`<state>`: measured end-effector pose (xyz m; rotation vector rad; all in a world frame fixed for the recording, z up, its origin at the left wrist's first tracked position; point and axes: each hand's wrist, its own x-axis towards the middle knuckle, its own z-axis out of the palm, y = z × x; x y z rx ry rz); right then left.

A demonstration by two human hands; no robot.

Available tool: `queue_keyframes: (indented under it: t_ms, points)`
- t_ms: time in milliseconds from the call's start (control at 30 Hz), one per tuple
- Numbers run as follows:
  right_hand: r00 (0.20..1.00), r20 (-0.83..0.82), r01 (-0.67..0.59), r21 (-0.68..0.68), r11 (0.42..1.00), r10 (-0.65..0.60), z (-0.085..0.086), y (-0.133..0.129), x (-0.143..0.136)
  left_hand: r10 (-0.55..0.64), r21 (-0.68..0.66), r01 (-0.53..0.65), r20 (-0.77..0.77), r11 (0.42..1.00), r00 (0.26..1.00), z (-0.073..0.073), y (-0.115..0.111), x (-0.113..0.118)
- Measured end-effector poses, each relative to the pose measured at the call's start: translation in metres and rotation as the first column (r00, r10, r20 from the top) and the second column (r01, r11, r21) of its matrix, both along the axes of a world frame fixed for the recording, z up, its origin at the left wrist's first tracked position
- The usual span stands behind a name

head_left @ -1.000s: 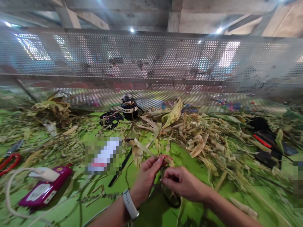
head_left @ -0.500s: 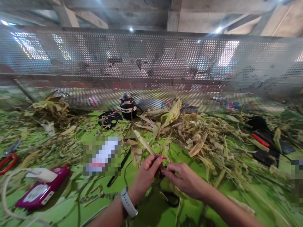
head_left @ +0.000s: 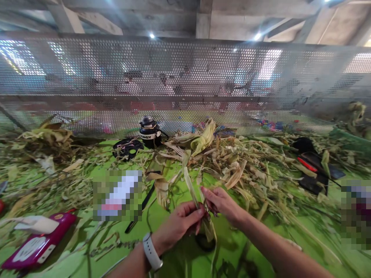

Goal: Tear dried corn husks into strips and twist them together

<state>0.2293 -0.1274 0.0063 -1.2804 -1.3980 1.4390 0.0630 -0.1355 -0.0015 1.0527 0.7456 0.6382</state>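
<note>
Both my left hand (head_left: 185,221) and right hand (head_left: 219,201) pinch the pale husk strip (head_left: 191,187), which juts toward the far side.

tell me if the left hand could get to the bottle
Probably yes: the bottle stands upright and uncovered, with low husks between, though the left hand is holding a leaf strip.

My one camera sits on my head and looks forward and down past my near hands (head_left: 199,210).
</note>
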Motion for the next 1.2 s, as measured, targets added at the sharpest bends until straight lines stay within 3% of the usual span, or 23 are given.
queue_keyframes:
  t_ms: [167,300,467,567,767,900,1000,1067,1133,1200]
  points:
    - [0.988,-0.048,0.151,0.101,0.983,-0.147,-0.002,-0.002,-0.005,0.133,-0.004,-0.133,-0.021,0.991,0.991,-0.001,0.005,-0.003]
    - [0.990,-0.104,0.110,0.137,0.984,-0.096,0.001,-0.009,-0.008,0.007,0.017,-0.007,0.004,1.000,1.000,0.001,0.001,0.000]
    - [0.930,-0.367,-0.051,-0.044,0.998,0.031,0.000,-0.017,-0.019,-0.090,0.061,0.091,-0.016,0.994,0.996,0.000,-0.004,0.001]
    - [0.883,-0.467,0.019,-0.074,0.997,-0.051,-0.004,-0.017,-0.022,-0.081,0.029,0.081,-0.011,0.996,0.997,-0.001,-0.003,-0.001]
    - [0.842,-0.501,0.183,-0.082,0.980,-0.199,-0.006,-0.020,-0.026,-0.145,-0.086,0.149,0.058,0.985,0.988,-0.006,-0.001,-0.001]
    - [0.907,-0.400,0.147,0.004,0.989,-0.133,0.004,-0.019,-0.022,-0.089,-0.155,0.103,0.093,0.983,0.992,-0.005,-0.003,0.001]
    - [0.988,-0.130,0.106,0.155,0.982,-0.086,0.013,-0.014,-0.011,0.068,-0.233,-0.036,0.129,0.972,0.989,-0.003,-0.002,0.000]
    - [0.988,0.089,0.099,0.266,0.959,-0.127,0.015,-0.011,-0.004,0.139,-0.254,-0.099,0.142,0.962,0.980,-0.002,-0.001,-0.001]
    - [0.967,0.219,0.070,0.264,0.962,-0.130,0.015,-0.008,0.001,0.129,-0.243,-0.092,0.144,0.966,0.981,-0.002,0.001,-0.001]
    - [0.974,0.200,0.071,0.163,0.984,-0.104,0.013,-0.005,0.003,0.070,-0.204,-0.039,0.148,0.978,0.986,-0.001,0.001,-0.001]
